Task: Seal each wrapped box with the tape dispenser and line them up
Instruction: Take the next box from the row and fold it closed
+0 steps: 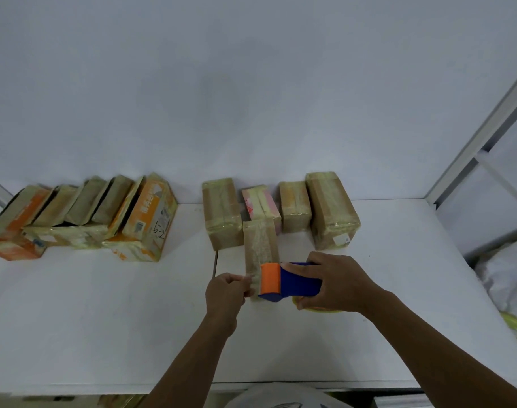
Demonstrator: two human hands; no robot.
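Blue and orange, the tape dispenser (286, 282) is in our right hand (336, 284), whose fingers are curled firmly around its body. It sits on the near end of the brown wrapped box (260, 245), which lies in the middle of the white table (104, 319). Our left hand (224, 295) pinches the near left edge of this box and keeps it steady. A strip of tape (261, 231) runs along the top of the box, so we judge this one is almost sealed. Behind it, four wrapped boxes (295, 206) stand side by side at the wall, and they seem finished. At the left is a leaning group of orange and yellow boxes (83, 207); whether these are sealed, we cannot tell.
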